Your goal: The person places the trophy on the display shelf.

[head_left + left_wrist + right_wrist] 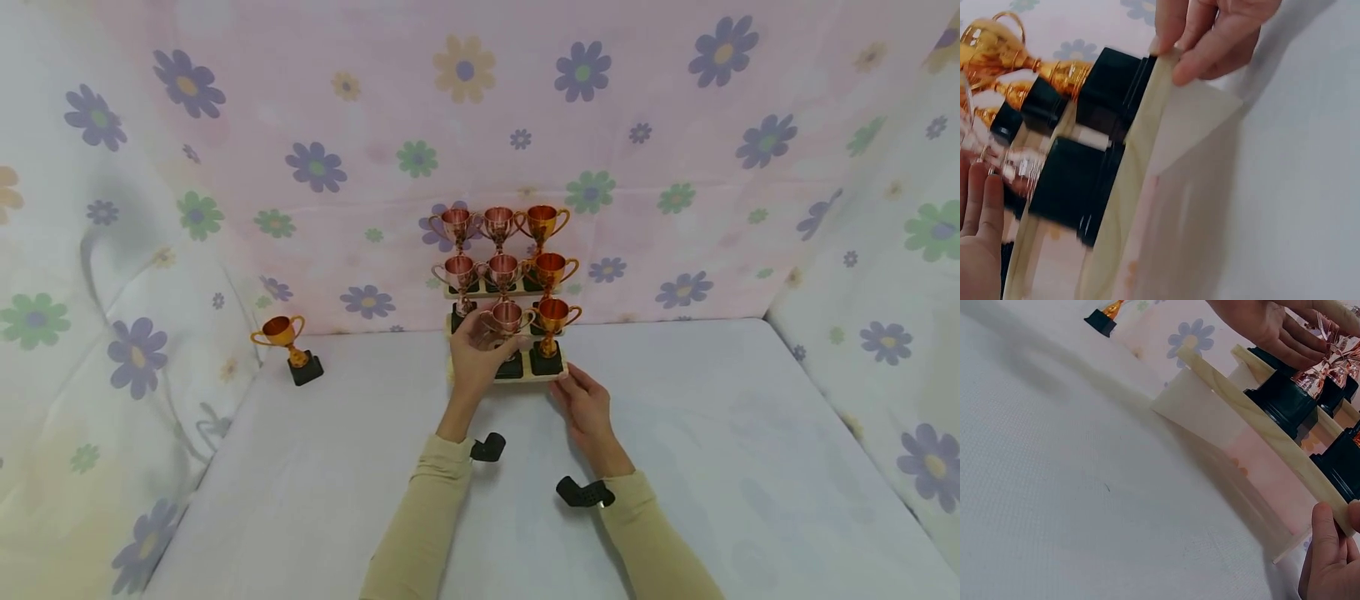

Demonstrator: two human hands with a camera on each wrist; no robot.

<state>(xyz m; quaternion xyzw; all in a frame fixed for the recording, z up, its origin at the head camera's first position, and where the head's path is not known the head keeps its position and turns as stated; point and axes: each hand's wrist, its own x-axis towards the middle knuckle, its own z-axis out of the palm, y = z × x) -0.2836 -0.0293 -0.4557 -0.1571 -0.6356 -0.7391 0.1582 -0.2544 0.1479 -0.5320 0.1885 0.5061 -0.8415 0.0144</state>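
A stepped wooden rack (pixel 517 379) carries several small two-handled trophy cups on black bases. My left hand (pixel 480 354) holds a rose-gold trophy (pixel 507 317) on the front step, thumb and fingers around its cup and stem. Its black base (pixel 1069 187) rests on the front plank (pixel 1254 419) in the wrist views. Beside it on the right stands a gold trophy (pixel 553 318). My right hand (pixel 585 408) pinches the right end of that plank, thumb and fingers on its edge; the right wrist view shows this hand (pixel 1329 562) at the lower right.
A lone gold trophy (pixel 288 342) stands at the far left of the white table (pixel 360 483). Behind the rack hangs a flowered pink cloth (pixel 510 125), with flowered side cloths left and right. The rack has a see-through side panel (pixel 1194 119) under the front plank.
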